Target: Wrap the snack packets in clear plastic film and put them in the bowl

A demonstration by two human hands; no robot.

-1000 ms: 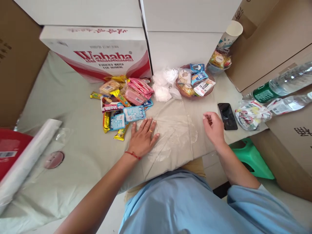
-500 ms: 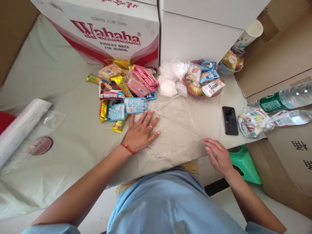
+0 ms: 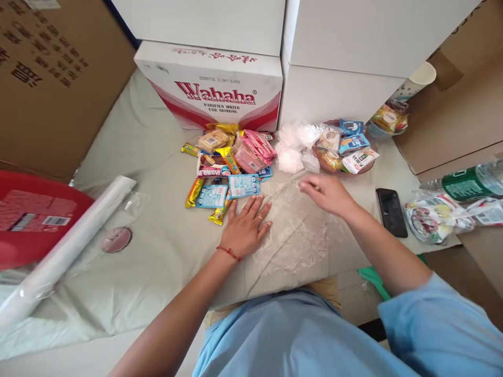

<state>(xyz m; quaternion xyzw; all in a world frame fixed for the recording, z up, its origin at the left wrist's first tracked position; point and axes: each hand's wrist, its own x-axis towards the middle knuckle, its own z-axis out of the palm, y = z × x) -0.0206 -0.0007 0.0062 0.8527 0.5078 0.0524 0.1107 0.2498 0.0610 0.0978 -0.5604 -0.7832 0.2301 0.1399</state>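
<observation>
My left hand (image 3: 245, 229) lies flat with spread fingers on the left edge of a clear plastic sheet (image 3: 293, 246). Its fingertips are next to blue snack packets (image 3: 244, 185). My right hand (image 3: 324, 192) is over the sheet's upper right part, fingers closed together; it seems to pinch the thin plastic, but what is between the fingers is too small to name. Beyond the left hand lies a pile with pink wafer packs (image 3: 255, 152) and yellow wrappers. Crumpled clear bags (image 3: 293, 149) sit between the pile and a bowl of snacks (image 3: 367, 167).
A Wahaha carton (image 3: 220, 99) and white boxes (image 3: 338, 94) stand at the back. On the right are a black phone (image 3: 392, 212), a tied bag (image 3: 434, 217) and bottles (image 3: 463, 183). A plastic roll (image 3: 66, 246), a red object (image 3: 35, 214) and a round disc (image 3: 117, 239) lie left.
My right hand has moved up and left from the table's front edge to over the sheet, and its fingers have closed. My left hand stays flat. The camera view has shifted.
</observation>
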